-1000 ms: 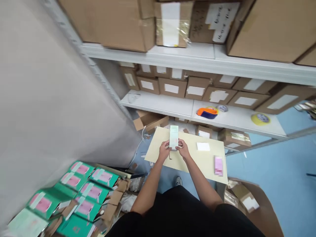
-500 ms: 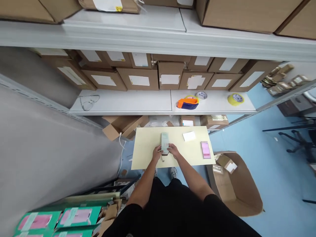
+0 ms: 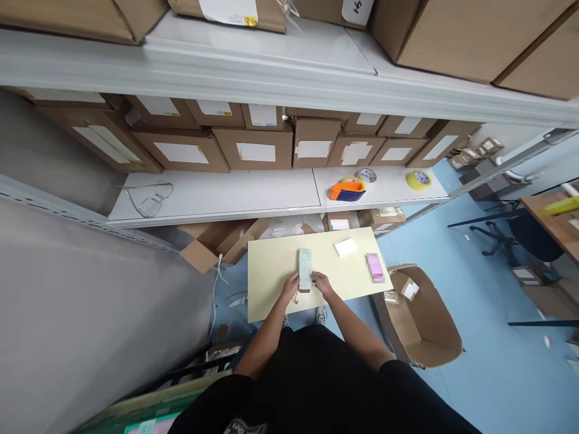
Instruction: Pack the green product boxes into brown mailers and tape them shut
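Head camera: a pale yellow rectangular table (image 3: 271, 265) spans the lower middle, bearing just below frame centre a slim mint-green oblong box (image 3: 305, 268), held by its lower sides between the left hand (image 3: 291, 286) and right hand (image 3: 321, 282), with a pixelated pink pack (image 3: 375, 267) and flat white rectangle (image 3: 345, 246) farther right.

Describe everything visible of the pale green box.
The box is pale green, long and narrow, apparently card, with faint markings and a brownish near end; whether it's open is unclear. It is on or just above the table, its length running up the view. The left hand and right hand are at its long sides.
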Demonstrator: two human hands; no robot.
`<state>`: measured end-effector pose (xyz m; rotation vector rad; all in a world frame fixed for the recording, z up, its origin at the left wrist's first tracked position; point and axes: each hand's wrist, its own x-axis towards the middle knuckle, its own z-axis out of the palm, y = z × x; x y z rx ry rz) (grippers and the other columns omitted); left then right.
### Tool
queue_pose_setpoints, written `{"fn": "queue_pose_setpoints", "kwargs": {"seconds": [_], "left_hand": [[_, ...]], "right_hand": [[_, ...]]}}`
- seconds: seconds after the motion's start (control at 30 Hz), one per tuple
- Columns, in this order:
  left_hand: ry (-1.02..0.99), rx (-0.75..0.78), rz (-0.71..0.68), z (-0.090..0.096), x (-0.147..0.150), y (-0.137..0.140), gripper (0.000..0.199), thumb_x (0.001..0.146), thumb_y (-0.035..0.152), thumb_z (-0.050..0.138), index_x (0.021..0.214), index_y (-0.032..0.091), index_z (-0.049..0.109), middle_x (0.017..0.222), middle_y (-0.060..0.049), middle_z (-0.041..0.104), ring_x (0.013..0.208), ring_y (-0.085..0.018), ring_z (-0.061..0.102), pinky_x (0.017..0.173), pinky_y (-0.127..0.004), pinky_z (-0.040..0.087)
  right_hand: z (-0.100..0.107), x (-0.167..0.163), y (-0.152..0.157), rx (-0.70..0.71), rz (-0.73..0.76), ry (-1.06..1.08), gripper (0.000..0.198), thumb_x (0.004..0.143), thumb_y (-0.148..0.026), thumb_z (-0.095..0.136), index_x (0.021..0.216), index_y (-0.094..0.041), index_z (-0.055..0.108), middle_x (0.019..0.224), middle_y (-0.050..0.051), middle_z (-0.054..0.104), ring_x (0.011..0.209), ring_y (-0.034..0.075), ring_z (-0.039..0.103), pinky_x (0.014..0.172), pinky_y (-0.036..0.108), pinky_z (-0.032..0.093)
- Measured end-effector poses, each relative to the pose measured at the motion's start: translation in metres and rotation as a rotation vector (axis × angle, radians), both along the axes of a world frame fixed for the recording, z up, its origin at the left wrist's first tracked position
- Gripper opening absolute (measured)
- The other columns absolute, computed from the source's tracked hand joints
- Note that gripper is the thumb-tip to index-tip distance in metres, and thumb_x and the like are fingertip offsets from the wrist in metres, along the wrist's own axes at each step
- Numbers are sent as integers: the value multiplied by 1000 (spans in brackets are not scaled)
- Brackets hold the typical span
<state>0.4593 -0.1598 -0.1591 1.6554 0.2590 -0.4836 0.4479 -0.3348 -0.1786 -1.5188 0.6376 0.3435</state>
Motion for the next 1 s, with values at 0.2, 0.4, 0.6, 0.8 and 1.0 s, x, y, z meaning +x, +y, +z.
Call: {"fn": "queue_pose_setpoints", "kwargs": {"seconds": [0.2,0.4,0.6,0.8,1.0], "left_hand": [[38,-117,10,20,21,14,44,87,44,65,118,15,77,127,-17,74,119,-30,71,100,-45,57],[-125,17,-22,28,40,-5,43,91,45,66,126,22,72,132,-9,73,124,-24,68,110,-38,50],[-189,45,-83,30,53,-10,53,80,47,79,122,16,69,123,-12,75,113,-25,71,103,-40,54],[-269,223,-389,38,63,1,72,64,32,89,132,22,67,151,-13,58,139,-35,55,116,-48,44],[-458,263,-585,42,64,14,101,60,14,84,154,24,49,163,-11,44,153,-33,38,126,-47,33]], "right_hand": [[32,9,-1,-36,25,-192,43,74,-50,69,107,-25,79,115,6,78,111,29,68,102,46,52],[43,29,5,-105,40,-280,46,74,-38,67,118,-25,70,116,5,75,110,25,68,102,41,53],[34,25,5,-79,25,-257,72,65,-29,70,135,-24,55,103,3,72,86,21,71,83,36,58],[13,-5,15,-223,76,-206,54,73,-33,64,126,-23,65,100,4,71,86,23,72,78,36,58],[16,11,11,-273,136,-220,53,78,-35,64,129,-25,67,108,5,73,102,25,71,87,38,57]]}}
